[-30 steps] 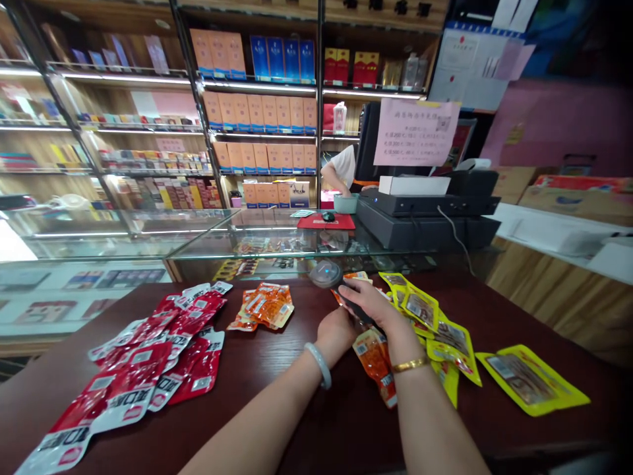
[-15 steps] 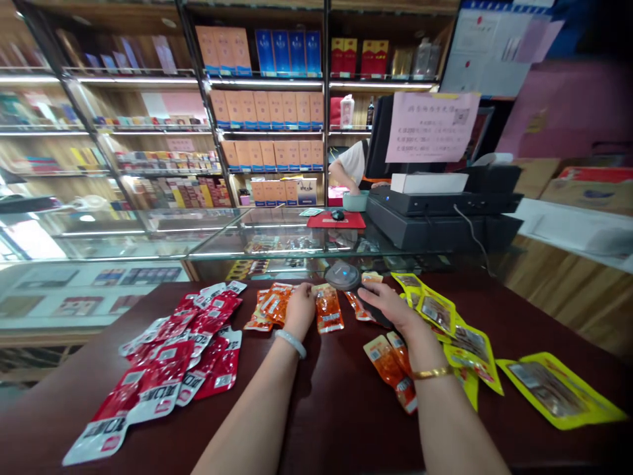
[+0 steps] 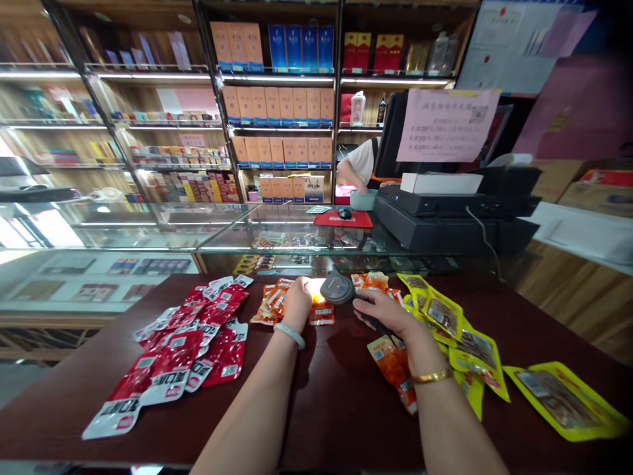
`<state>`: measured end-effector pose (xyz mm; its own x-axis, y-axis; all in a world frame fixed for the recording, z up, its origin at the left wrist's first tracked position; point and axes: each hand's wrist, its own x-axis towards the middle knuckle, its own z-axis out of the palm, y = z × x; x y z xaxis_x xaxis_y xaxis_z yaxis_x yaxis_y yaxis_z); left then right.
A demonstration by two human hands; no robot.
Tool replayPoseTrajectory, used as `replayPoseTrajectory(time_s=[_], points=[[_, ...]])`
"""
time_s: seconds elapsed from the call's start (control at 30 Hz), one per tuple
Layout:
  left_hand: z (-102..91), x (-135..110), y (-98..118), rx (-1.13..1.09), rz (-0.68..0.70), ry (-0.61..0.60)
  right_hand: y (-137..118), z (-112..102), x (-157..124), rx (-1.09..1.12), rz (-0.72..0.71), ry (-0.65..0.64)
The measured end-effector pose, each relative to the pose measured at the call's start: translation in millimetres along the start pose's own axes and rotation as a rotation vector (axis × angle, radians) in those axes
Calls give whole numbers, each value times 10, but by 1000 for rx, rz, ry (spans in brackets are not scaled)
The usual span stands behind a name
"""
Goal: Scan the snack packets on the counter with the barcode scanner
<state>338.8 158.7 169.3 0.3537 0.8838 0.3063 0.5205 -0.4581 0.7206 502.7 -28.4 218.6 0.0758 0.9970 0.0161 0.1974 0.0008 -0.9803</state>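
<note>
My right hand (image 3: pixel 388 315) is closed round the dark handle of a handheld barcode scanner (image 3: pixel 337 289), whose round grey head points left. My left hand (image 3: pixel 297 302) pinches an orange snack packet (image 3: pixel 320 309) and holds it just under the scanner head, where a bright light falls on it. More orange packets (image 3: pixel 271 303) lie in a small pile left of that hand, and others (image 3: pixel 393 364) lie under my right wrist. All this is on a dark red-brown table (image 3: pixel 336 409).
Red and white packets (image 3: pixel 188 343) spread over the table's left. Yellow packets (image 3: pixel 462 343) lie at the right, one (image 3: pixel 564 399) near the edge. Behind stand a glass counter (image 3: pixel 277 234), a black till (image 3: pixel 455 211) and stocked shelves. A person in white (image 3: pixel 359 165) bends behind the counter.
My left hand lifted an orange packet from the pile under my right wrist and carried it up beneath the scanner head. The scanner light now shines on the packet.
</note>
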Motion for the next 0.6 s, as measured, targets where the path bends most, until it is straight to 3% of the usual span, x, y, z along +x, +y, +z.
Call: replayPoseTrajectory(time_s=[0.37,0.47,0.6], points=[[-119,69,-73,-126,-80,124,-41,13,-23,23,1,-34],[-300,114,-120,-148,-140,249,-51,-53,-48,104,-77,64],[-492,141,-55,34,-193,566,-78,-179,-99,229,-154,219]])
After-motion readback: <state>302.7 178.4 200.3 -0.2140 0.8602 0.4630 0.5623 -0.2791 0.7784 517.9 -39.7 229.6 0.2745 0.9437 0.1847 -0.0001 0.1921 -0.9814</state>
